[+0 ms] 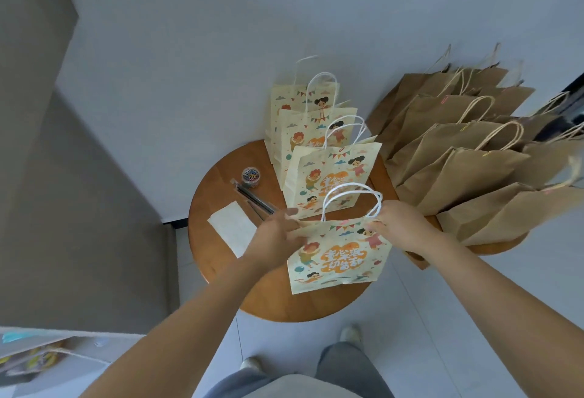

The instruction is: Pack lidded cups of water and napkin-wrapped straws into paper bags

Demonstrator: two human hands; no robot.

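Wood, warm brown, forms the round table [221,182] at frame centre, standing on pale floor tiles before a pale wall. Both hands pinch the top rim of the nearest printed bag [341,261], which stands at centre frame: left hand [278,236] at its left corner, right hand [399,224] at its right, by the white handles. Four printed bags show, overlapping. At right, brown bags [467,170] overlap too much to count and largely hide their support. One napkin [234,227], one clip jar [251,175], blurred dark straws [254,198].

Round wooden table [271,303]; small tub of coloured clips [251,175] on it; pale floor [442,318] below.
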